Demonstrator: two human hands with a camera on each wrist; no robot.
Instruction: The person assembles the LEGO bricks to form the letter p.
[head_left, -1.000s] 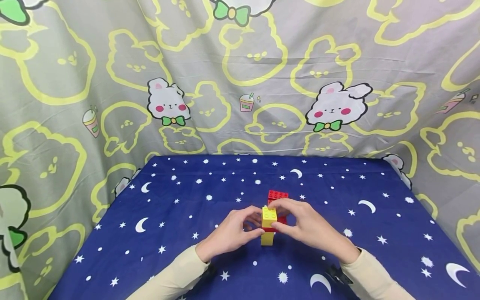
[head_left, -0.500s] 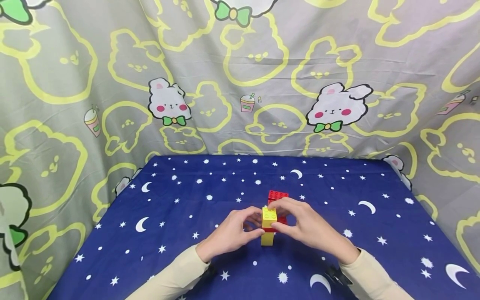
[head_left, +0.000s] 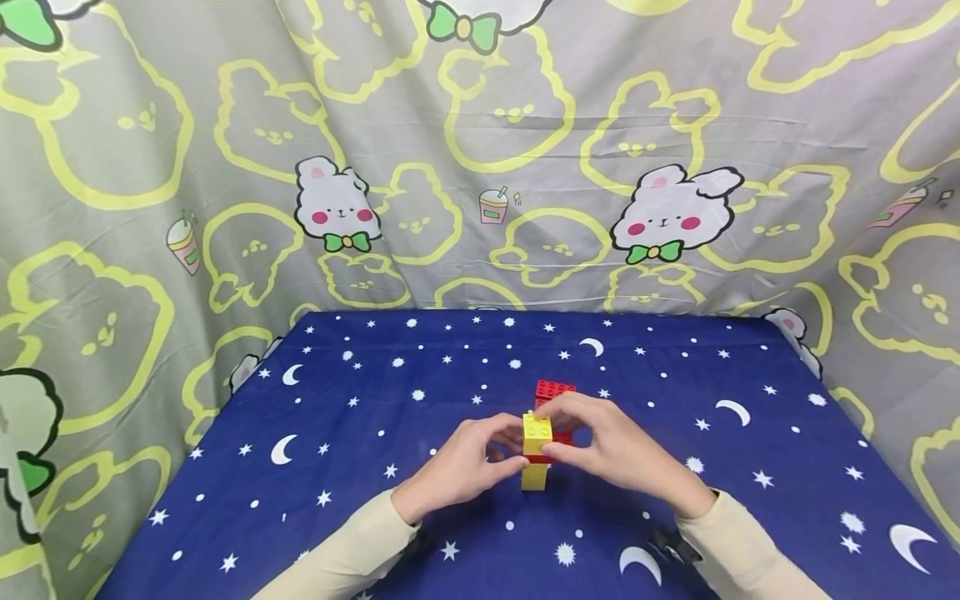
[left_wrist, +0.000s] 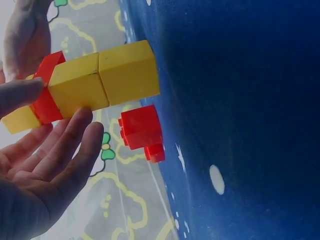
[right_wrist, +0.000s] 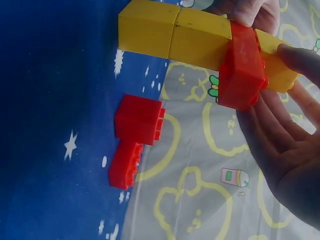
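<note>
A tower of toy building blocks stands upright on the table. Its base is two yellow blocks, a lower yellow block [left_wrist: 128,72] and an upper yellow block [left_wrist: 78,86]. Across them lies a thinner red block [right_wrist: 242,75], jutting out to the right. A studded yellow block [head_left: 537,435] tops the tower. My left hand [head_left: 467,457] holds the tower from the left, thumb on the red block's edge and fingers around the far side. From the right, my right hand [head_left: 609,446] pinches the top yellow block between thumb and fingers. Its fingertips are partly hidden.
Just behind the tower, partly covered by the right hand, are two more red pieces: a taller red block [right_wrist: 138,120] and a smaller red block [right_wrist: 124,165]. A dark blue cloth [head_left: 360,358] with stars and moons covers the table. A patterned curtain [head_left: 420,125] hangs behind.
</note>
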